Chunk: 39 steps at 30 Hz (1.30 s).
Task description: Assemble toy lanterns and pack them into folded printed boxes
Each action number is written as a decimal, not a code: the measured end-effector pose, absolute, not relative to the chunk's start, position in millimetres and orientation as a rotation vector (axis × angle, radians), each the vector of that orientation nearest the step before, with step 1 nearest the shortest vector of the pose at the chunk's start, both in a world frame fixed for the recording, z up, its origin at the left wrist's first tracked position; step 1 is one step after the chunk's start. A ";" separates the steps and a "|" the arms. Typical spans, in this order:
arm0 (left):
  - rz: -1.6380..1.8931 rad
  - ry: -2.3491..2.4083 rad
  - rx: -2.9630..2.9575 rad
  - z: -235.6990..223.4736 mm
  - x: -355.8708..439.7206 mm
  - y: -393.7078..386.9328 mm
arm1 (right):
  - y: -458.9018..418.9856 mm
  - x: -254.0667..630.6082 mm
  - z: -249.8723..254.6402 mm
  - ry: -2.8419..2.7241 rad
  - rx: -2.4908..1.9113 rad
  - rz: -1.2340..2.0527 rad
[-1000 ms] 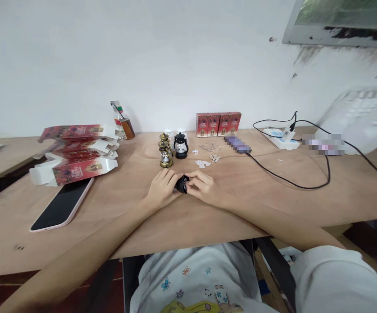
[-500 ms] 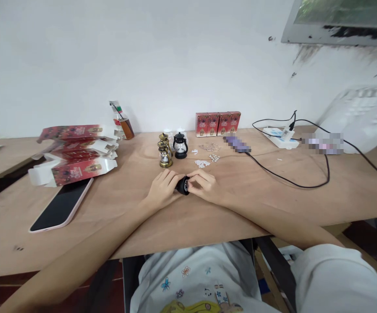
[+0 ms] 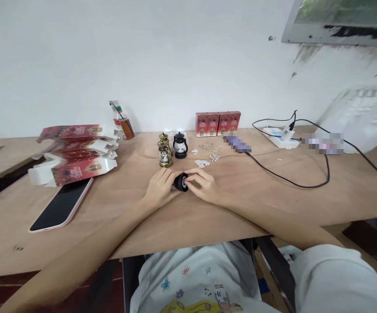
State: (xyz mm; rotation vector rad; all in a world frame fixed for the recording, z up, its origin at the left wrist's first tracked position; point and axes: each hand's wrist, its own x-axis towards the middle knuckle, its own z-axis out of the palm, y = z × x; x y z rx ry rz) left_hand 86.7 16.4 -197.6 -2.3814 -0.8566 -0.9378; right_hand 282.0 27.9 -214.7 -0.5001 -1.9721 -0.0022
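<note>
A small black lantern [image 3: 181,182] lies on its side in my left hand [image 3: 160,187], whose fingers wrap around it. Its round base faces right, towards my right hand [image 3: 204,186]. The right fingertips are bent against the open underside of that base; anything pinched between them is too small to make out. Just beyond my hands stand two gold lanterns [image 3: 165,154], one behind the other, and an upright black lantern [image 3: 180,145]. To their right lie white paper tabs [image 3: 202,163], a heap of small round button cells or discs [image 3: 214,158] and thin wire pieces [image 3: 209,147].
Folded red boxes [image 3: 81,169] lie at left, partly over a phone [image 3: 61,206]. Upright red boxes [image 3: 217,124] and a cut bottle holder [image 3: 123,126] stand by the wall. A black cable [image 3: 292,184] runs from a purple device [image 3: 238,144] near a power strip [image 3: 281,138].
Both hands have shifted slightly left with the lantern. Its base has turned a little, and the right fingertips now sit closer to the middle of the underside.
</note>
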 end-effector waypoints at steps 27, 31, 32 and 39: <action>-0.772 -0.781 -2.358 -202.4 86.1 19.7 | 29.8 277.2 -217.1 -1.937 -0.676 0.188; -0.766 -0.801 -2.369 -203.5 85.2 20.9 | 29.2 277.5 -216.5 -1.953 -0.676 0.176; -0.763 -0.803 -2.371 -203.8 84.7 21.3 | 29.2 277.4 -216.4 -1.957 -0.677 0.174; -0.760 -0.806 -2.395 -203.3 85.5 21.1 | 33.6 279.0 -219.3 -1.927 -0.650 0.138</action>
